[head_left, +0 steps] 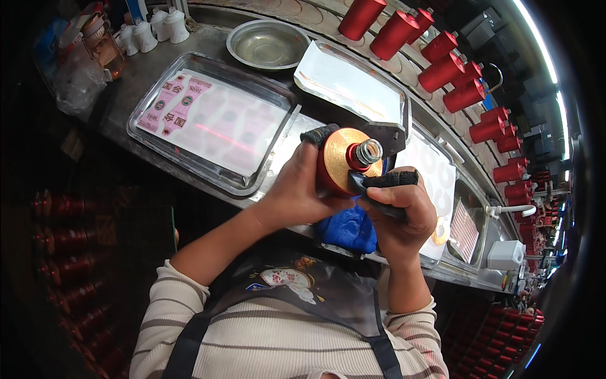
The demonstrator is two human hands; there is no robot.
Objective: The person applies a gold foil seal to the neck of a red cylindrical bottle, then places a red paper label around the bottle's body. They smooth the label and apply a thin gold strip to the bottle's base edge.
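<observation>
Left hand (297, 183): closed around the side of a red bottle (336, 155) with a gold shoulder, supporting it from the left. Right hand (407, 211): fingers curled, thumb side against the shoulder below the neck; cannot tell whether it grips the bottle or only presses on it. Dark coverings on fingers of both hands; a dark piece at the right fingertips is not clearly resolved.

Bottle position: in front of the chest, over the near edge of the metal counter (208, 39), its threaded clear neck toward the camera, uncapped.

Just below the bottle: bunched blue cloth (350, 228). Left of the hands: metal tray (189, 169) bearing a white sheet and pink labels (170, 104). Beyond the bottle: second tray (407, 112) with white paper (353, 79); farther left, a round metal bowl (268, 47) containing liquid.

Right: white sheet (435, 170) with faint ring shapes, white jug (505, 255). Far side: red bottles (394, 35) upright along a curved conveyor (404, 63).
</observation>
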